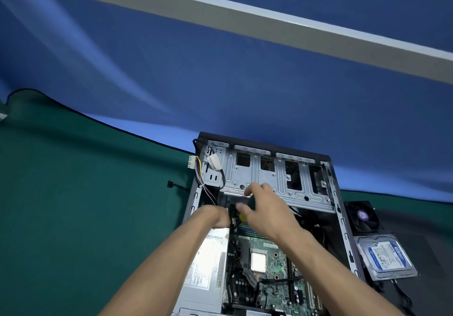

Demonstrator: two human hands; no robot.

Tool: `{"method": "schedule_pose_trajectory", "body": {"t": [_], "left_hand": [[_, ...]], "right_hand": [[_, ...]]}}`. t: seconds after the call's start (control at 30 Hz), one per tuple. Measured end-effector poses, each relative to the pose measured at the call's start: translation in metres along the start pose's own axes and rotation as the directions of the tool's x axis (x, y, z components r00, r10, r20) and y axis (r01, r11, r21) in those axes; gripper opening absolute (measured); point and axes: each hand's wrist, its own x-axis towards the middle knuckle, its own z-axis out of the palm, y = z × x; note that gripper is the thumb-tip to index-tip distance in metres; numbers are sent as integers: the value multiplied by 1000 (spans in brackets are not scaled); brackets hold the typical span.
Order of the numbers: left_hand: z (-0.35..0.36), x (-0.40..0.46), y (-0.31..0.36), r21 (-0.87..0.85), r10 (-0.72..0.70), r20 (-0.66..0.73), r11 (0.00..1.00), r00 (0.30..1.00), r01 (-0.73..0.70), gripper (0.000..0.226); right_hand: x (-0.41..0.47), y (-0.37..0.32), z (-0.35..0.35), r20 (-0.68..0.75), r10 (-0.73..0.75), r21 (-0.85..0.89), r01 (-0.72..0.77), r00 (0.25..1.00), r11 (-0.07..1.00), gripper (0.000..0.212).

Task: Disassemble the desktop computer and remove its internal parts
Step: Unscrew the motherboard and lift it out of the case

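The open desktop case (342, 220) lies on its side on a green mat. Inside are the green motherboard (275, 264) with its bare CPU (257, 261), a silver power supply (208, 269) on the left, and a metal drive cage (269, 175) at the far end. My left hand (215, 217) is curled round the cable bundle (206, 188) beside the power supply's far end. My right hand (266, 209) reaches under the cage's lower edge, finger and thumb pinching a black part (234, 201) there. That part is mostly hidden.
A white power connector (192, 162) on coloured wires hangs over the case's far left corner. A small black plug (169, 183) lies on the mat (85, 205) to the left. Right of the case sit a black fan (362, 216) and a blue-labelled hard drive (384, 256).
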Motion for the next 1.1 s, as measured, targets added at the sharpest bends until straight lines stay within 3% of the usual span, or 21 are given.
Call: {"method": "schedule_pose_trajectory", "body": {"t": [0.13, 0.33, 0.43, 0.6, 0.7, 0.87, 1.1], "left_hand": [[0, 1, 0, 44, 8, 0, 999, 1000, -8, 16], [1, 4, -2, 52, 36, -3, 998, 999, -36, 22], [1, 5, -2, 52, 48, -19, 998, 999, -47, 28], [3, 7, -4, 79, 55, -24, 995, 998, -53, 24], [3, 7, -4, 84, 66, -42, 995, 997, -62, 18], [3, 11, -5, 52, 61, -21, 997, 998, -60, 19], [2, 9, -5, 102, 75, -11, 992, 997, -74, 22]], "right_hand": [[-2, -3, 4, -61, -25, -24, 23, 998, 999, 18], [-3, -4, 9, -152, 29, -4, -30, 988, 1000, 20], [-5, -3, 12, -131, 22, 32, -18, 991, 999, 26], [-2, -3, 10, -112, 5, -10, -6, 994, 1000, 14], [0, -4, 6, -68, 27, -20, -28, 997, 999, 24], [3, -4, 5, -56, 7, 1, -7, 998, 1000, 7], [3, -7, 7, -63, 15, 0, -15, 998, 1000, 16]]}}
